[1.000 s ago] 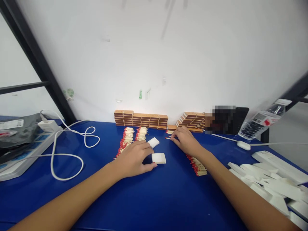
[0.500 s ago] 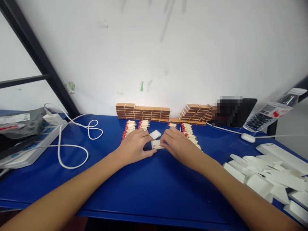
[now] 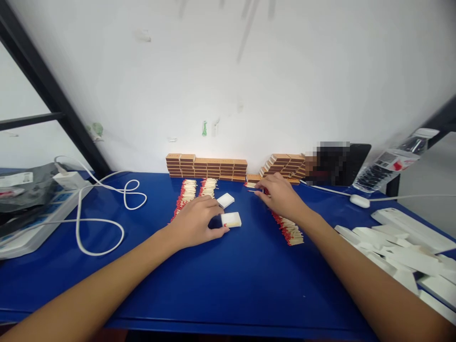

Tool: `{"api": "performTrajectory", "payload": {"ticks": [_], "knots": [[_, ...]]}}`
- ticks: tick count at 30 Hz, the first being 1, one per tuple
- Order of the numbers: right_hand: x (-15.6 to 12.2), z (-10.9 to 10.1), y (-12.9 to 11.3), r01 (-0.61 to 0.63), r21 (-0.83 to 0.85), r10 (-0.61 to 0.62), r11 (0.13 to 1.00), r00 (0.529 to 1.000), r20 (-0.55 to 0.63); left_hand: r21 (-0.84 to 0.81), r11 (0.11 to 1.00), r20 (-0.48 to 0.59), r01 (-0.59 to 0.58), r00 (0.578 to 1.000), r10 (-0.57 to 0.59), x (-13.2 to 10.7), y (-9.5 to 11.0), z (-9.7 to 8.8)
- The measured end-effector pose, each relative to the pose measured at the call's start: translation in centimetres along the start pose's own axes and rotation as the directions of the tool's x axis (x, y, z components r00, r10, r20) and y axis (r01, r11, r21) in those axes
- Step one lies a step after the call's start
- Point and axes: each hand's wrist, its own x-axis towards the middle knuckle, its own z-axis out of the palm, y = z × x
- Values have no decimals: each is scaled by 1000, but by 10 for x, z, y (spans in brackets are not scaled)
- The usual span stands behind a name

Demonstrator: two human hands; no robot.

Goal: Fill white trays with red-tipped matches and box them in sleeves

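While the left hand (image 3: 195, 219) grips the white tray (image 3: 231, 218) at its nine o'clock edge, presumably to steady it with the top uncovered, the right hand (image 3: 280, 195), at the tray's two o'clock, appears to pinch a match (image 3: 252, 191); fingertip contact partly hidden.

A white cable (image 3: 99, 254) loops beside a power strip (image 3: 35, 237).

White tray (image 3: 231, 217) flat, matches (image 3: 233, 224) along near side; red-tipped match rows (image 3: 190, 189) either side.
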Motion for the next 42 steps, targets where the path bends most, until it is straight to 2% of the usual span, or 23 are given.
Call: {"api": "performTrajectory", "payload": {"ticks": [4, 8, 13, 22, 25, 29, 33, 38, 40, 42], "knots": [[6, 9, 16, -37, -99, 42, 994, 997, 57, -18, 1000, 22, -4, 1000, 4, 1, 2, 0], [10, 16, 15, -16, -122, 26, 992, 996, 84, -9, 1000, 39, -8, 999, 8, 2, 3, 0], [12, 20, 16, -30, -134, 36, 991, 998, 42, -18, 1000, 38, -15, 999, 16, 1, 3, 0], [13, 21, 13, -21, -143, 32, 989, 996, 78, -11, 1000, 3, -28, 1000, 28, 1, 1, 1], [12, 15, 9, -18, -130, 30, 991, 995, 95, 1, 1000, -8, -25, 1000, 25, 1, -1, 2], [5, -5, -9, 50, 82, -57, 995, 995, 86, 53, 999, -36, 2, 999, 0, 2, -3, 1], [-7, -23, -44, 190, 264, -208, 946, 977, 42, 76, 997, -47, 13, 999, -9, 3, -3, 1], [-18, -16, -81, 324, 152, -336, 934, 940, 58, 80, 997, -50, -4, 999, 8, 2, -2, 4], [-21, -10, -87, 348, 90, -355, 933, 932, 70, 84, 996, -48, -10, 999, 14, 2, -2, 4], [-21, -7, -87, 354, 99, -360, 930, 931, 62, 85, 996, -44, -12, 999, 16, 1, -1, 4]]}}
